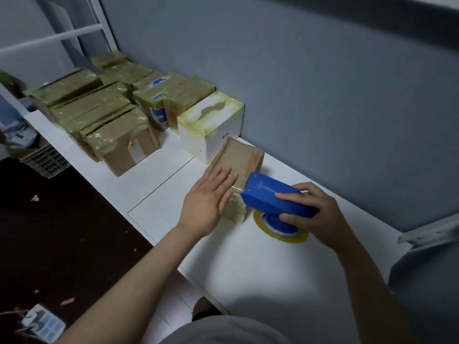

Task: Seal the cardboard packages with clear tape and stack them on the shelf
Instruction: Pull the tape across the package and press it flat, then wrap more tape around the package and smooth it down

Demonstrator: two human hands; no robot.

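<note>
My left hand (208,202) presses flat, fingers (223,181) straight, on the cardboard package (238,157) by the table's (248,269) far edge. My right hand (315,214) grips the tape dispenser (270,194) against it. Taped packages (99,112) crowd the left end; this one looks half-sealed.

You wear a plain, soft-looking grey top (223,330), and it fills the middle of the view's bottom edge. More grey cloth (427,289) of the same shade bulges in at the lower right, just beside your right forearm (367,276). Whether that is a sleeve or the side of the top cannot be told. That forearm and your left forearm (144,269) are uncovered along all their visible length. Your left grip (208,207) and right grip (315,214) are bare hands.
</note>
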